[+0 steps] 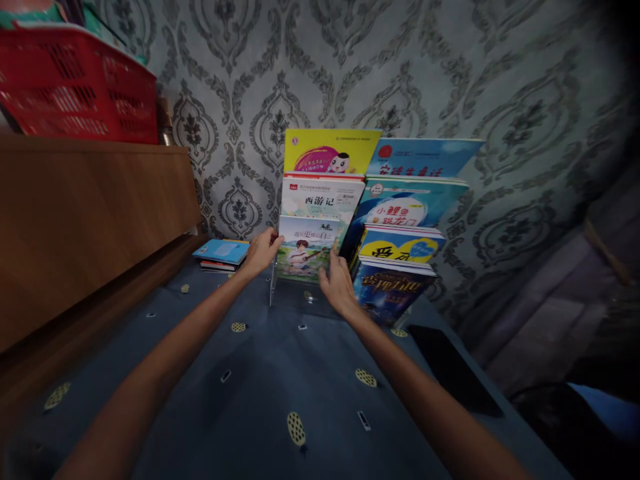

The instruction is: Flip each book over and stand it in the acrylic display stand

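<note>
A clear tiered book stand (295, 293) sits at the far end of a dark blue patterned cloth (280, 380), against the wall. It holds two columns of picture books. My left hand (260, 252) grips the left edge of the front book (306, 250), which shows a child with a guitar. My right hand (337, 283) holds the same book's lower right corner. Behind it stand a white book (320, 197) and a yellow book (327, 152).
The right column has several blue books (403, 250). A small stack of books (221, 255) lies left of the stand. A wooden board (85, 220) runs along the left, with a red basket (75, 83) on top. A black flat thing (450, 370) lies at the right.
</note>
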`<act>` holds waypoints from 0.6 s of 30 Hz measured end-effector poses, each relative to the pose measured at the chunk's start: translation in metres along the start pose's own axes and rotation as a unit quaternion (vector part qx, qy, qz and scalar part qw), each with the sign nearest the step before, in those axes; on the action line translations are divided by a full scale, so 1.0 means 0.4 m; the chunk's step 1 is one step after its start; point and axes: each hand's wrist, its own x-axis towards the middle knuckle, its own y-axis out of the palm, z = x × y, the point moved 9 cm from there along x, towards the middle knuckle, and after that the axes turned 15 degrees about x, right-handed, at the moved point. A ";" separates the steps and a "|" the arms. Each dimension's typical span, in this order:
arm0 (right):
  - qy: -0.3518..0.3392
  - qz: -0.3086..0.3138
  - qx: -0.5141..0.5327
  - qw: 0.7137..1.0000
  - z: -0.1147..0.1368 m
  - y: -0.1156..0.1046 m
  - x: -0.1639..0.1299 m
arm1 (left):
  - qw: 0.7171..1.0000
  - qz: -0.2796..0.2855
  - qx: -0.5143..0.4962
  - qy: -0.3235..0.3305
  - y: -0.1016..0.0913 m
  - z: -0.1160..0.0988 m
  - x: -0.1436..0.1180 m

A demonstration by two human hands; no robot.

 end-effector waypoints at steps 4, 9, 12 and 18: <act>-0.015 -0.005 0.006 1.000 0.006 -0.010 -0.008 | 1.000 0.001 0.000 0.008 -0.002 -0.003 -0.010; -0.014 -0.002 0.008 1.000 0.008 -0.023 -0.019 | 1.000 -0.007 -0.001 0.029 -0.013 -0.014 -0.037; -0.018 0.001 0.015 1.000 0.015 -0.035 -0.031 | 0.998 0.007 -0.031 0.048 -0.016 -0.023 -0.054; -0.036 0.020 0.029 0.999 0.028 -0.048 -0.069 | 0.997 0.020 -0.050 0.061 -0.025 -0.028 -0.085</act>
